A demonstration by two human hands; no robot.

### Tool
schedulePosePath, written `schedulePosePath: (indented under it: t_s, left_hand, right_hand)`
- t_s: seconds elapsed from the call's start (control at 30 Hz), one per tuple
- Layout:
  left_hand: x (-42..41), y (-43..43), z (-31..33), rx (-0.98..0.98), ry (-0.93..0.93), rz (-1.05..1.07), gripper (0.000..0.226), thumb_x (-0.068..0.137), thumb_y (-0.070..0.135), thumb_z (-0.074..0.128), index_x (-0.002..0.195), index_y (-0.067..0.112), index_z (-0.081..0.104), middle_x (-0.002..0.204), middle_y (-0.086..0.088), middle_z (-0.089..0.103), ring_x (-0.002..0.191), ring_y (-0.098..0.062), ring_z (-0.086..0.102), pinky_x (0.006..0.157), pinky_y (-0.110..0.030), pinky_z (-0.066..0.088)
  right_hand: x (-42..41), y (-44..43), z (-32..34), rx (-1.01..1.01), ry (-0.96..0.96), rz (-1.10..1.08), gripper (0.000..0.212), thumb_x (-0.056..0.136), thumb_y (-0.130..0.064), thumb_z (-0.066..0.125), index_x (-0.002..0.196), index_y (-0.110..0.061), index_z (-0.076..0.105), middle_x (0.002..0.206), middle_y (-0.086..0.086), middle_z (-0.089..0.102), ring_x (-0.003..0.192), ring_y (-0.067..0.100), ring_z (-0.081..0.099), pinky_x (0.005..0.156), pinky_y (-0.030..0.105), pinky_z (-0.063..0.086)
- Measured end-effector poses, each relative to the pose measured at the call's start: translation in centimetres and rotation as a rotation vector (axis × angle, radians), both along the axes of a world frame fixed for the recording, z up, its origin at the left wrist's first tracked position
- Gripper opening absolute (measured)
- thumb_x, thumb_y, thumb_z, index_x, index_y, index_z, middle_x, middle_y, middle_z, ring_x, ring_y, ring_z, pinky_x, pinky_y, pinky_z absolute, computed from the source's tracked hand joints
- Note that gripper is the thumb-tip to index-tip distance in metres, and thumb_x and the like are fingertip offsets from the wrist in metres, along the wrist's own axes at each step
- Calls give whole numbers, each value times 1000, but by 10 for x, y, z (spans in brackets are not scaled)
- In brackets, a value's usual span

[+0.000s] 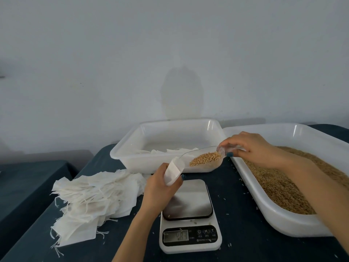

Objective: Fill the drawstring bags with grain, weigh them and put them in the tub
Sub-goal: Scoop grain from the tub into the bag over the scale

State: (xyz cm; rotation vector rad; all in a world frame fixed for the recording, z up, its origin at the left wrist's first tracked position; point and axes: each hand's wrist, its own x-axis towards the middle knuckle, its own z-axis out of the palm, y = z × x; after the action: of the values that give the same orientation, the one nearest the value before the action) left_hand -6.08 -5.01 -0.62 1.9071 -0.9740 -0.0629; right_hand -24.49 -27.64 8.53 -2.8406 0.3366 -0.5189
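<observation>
Head view, and it's the pour: the left hand (160, 184) is curled round a small white bag (172, 172), holding it tilted just above the far edge of the scale (188, 201), while the right hand (249, 148) pinches the handle of a clear scoop (204, 157) whose lip meets the bag's mouth. The grain (205, 158) sits heaped at the handle end, so a quick tip could send it down in a rush, and that mouth looks narrow and soft. If it folds, or the lip slips off, kernels will likely scatter onto the steel plate below and throw off the reading; a few strays (194, 221) already lie on the scale body. Behind the scale the tub (120, 157) holds a few white bags, the grain tray (283, 222) lies to its right, and empty bags (90, 201) are piled to its left. Writing: the scale's buttons seem to read M and T beside a power symbol; the display digits and small print are too blurred to read.
</observation>
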Motion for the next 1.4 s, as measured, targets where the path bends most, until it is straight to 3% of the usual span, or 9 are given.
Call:
schedulePosePath:
  t_s: [0.13,0.23,0.33,0.5,0.6,0.77,1.4]
  left_hand:
    - [1,-2,-3,57,-46,-4,30,80,47,70,102,37,52,90,15,63,85,-5,60,69,-32,54]
    - [0,-3,-4,76,-80,-18,32,77,51,69,100,39,51,89,18,63,84,-2,60,71,-32,54]
    - [-1,-3,-4,83,-90,-47,34,75,57,65,100,41,49,88,21,61,84,1,59,70,-30,53]
    - [-8,-1,1,59,-46,-103,47,67,68,55,106,42,48,96,22,63,88,3,60,65,-20,48]
    - [-8,-1,1,27,-15,-132,37,77,54,64,108,40,50,101,18,65,88,1,62,68,-24,55]
    - [-9,0,2,-3,8,-172,32,83,43,70,107,41,48,103,23,62,95,13,55,65,-7,46]
    - [-14,1,6,-66,105,-249,29,88,41,67,111,36,50,106,21,63,89,7,59,60,-12,45]
  right_hand:
    - [1,0,4,-127,-31,-10,33,95,-34,58,104,-64,49,96,-41,52,98,-12,42,103,34,26]
    - [5,5,12,-295,20,-45,30,98,-33,52,116,-57,54,108,-28,52,114,-3,40,112,33,8]
    - [10,15,22,-386,57,-61,30,98,-39,49,124,-53,54,111,-25,50,118,-2,39,113,33,-1]
    - [16,25,38,-464,61,-62,30,99,-41,49,125,-53,53,109,-26,45,117,-3,39,113,36,-2]
    - [18,29,43,-493,81,-62,31,99,-40,50,126,-55,51,111,-25,47,116,-3,39,114,37,-2]
    - [18,35,50,-524,81,-50,31,98,-41,51,126,-56,51,111,-24,48,117,-2,39,113,38,-2]
    - [13,43,65,-578,-9,-33,28,94,-43,55,120,-54,57,107,-24,52,116,-1,42,112,37,-1]
